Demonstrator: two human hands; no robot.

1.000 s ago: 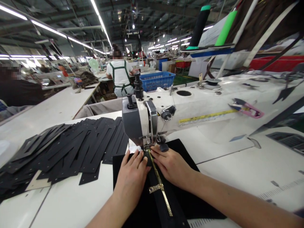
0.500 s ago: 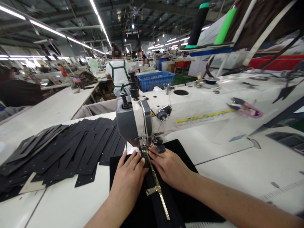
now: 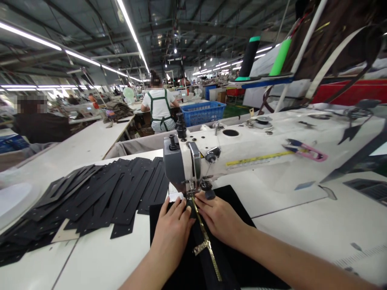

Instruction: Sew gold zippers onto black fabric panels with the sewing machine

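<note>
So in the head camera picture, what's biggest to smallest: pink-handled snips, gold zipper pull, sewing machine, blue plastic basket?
1. Sewing machine
2. Blue plastic basket
3. Pink-handled snips
4. Gold zipper pull

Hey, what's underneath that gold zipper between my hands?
Black fabric shows on both sides of the gold zipper. What lies under that fabric is covered, and your left hand and right hand hide parts of it too.

A zipper (image 3: 214, 262) lies on fabric (image 3: 250, 264) between the hands (image 3: 171, 230), with panels (image 3: 113, 195) left of the sewing machine (image 3: 256, 147).
</note>
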